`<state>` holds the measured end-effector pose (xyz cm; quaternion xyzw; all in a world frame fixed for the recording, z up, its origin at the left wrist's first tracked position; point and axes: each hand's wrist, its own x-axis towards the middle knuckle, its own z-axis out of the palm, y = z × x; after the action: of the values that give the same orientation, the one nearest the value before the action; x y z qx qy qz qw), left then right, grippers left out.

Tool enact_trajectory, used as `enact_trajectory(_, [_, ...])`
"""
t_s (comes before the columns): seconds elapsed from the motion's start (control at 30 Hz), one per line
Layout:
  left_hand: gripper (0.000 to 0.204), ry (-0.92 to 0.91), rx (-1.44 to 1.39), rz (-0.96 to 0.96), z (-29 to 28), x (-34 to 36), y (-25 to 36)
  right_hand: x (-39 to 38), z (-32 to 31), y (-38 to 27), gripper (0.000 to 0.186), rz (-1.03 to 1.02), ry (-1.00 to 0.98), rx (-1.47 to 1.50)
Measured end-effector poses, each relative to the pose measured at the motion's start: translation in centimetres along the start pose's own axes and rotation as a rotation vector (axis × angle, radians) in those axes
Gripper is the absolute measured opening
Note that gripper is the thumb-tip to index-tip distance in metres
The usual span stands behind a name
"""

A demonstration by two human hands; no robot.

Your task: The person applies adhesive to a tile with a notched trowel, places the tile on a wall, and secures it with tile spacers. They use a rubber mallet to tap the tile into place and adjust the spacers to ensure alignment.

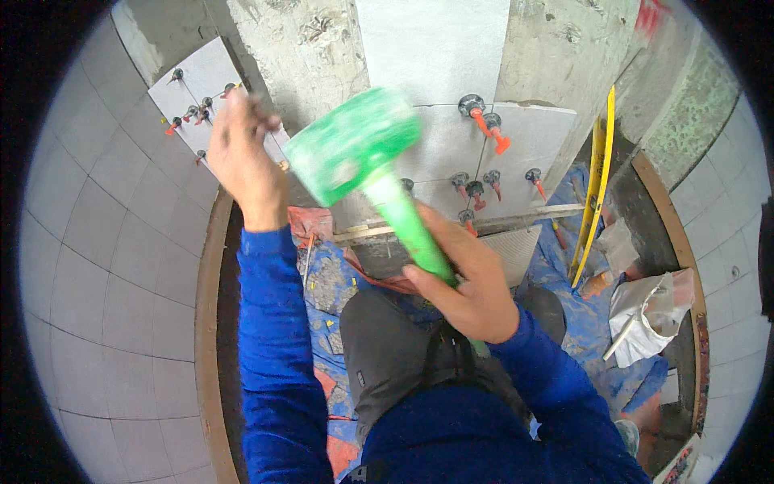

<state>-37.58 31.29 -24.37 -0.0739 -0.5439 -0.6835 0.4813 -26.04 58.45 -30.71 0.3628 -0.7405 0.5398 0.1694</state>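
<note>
My right hand (pixel 472 282) is wrapped round the handle of a green rubber mallet (pixel 355 145). The mallet's head is raised toward the upper left and slightly blurred. Up at the left, my left hand (pixel 248 165) is beside a light grey wall tile (pixel 173 95) studded with black-and-red tile levelling clips (pixel 192 113). Its fingers are smeared by motion, so I cannot make out whether they hold anything. Partly behind the mallet, more light grey tiles (pixel 528 141) are set on the facing wall, with similar levelling clips (pixel 476 189) along their joints.
Bare cement (pixel 298 40) shows between the tiles. At the right, a yellow spirit level (pixel 598 185) leans upright near a white sack (pixel 653 319). Blue sheeting (pixel 580 323) with debris covers the floor. Brown edge strips (pixel 208 323) run along both tiled side walls.
</note>
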Motion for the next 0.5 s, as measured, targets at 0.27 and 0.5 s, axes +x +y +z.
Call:
enact_trajectory(0.27, [0.022,-0.035,-0.021,-0.343,-4.6,-9.1,-6.4,2.0,5.6,2.1,0.067,0.132,-0.008,-0.19])
enact_trajectory(0.5, [0.02,-0.163,0.435,-0.192,-4.2,-7.6,-8.7,2.9,7.8,1.7,0.063,0.123,0.201,-0.093])
